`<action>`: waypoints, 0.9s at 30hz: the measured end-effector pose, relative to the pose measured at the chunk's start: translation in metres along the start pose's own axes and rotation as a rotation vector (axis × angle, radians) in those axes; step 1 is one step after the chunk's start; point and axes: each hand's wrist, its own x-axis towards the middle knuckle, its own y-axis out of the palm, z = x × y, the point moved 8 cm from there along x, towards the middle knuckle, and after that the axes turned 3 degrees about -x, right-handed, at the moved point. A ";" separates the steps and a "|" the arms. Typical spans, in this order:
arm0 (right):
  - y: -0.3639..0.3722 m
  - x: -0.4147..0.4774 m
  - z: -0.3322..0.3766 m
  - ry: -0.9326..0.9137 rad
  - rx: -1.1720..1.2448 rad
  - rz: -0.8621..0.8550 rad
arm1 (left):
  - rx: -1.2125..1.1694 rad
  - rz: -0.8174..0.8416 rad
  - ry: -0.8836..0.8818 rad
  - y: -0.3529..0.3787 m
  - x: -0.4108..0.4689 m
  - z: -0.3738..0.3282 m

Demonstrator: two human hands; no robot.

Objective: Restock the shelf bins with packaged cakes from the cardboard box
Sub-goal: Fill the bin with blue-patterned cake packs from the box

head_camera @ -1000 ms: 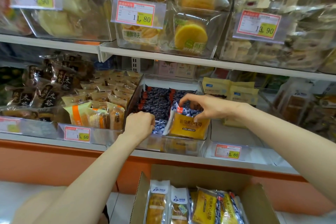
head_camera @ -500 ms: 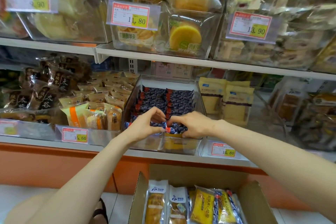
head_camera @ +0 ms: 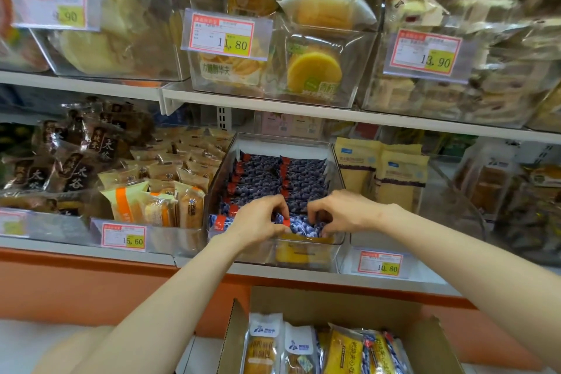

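Shelf, lower tier: carries a line of clear bins fronted by price tags. Cardboard box, below the shelf edge, flaps open: at least 5 packets stand inside, white-topped at left, yellow and blue-printed at right; this is stock left to move. Bin, centre of the lower tier, clear plastic: holds 2 rows of packaged cakes in blue berry print with red ends, filed upright from the back wall almost to the front wall. Left hand and right hand: both at the front of the bin, fingers curled and pinching the front packet along its top edge. That packet sits just behind the front wall, heading the right row. Status, by judgement: this bin nearly full, 1 packet being seated, box contents outstanding.
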 end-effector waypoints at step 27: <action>0.118 -0.106 0.025 0.013 0.262 0.004 | -0.328 0.080 0.129 0.008 -0.074 -0.063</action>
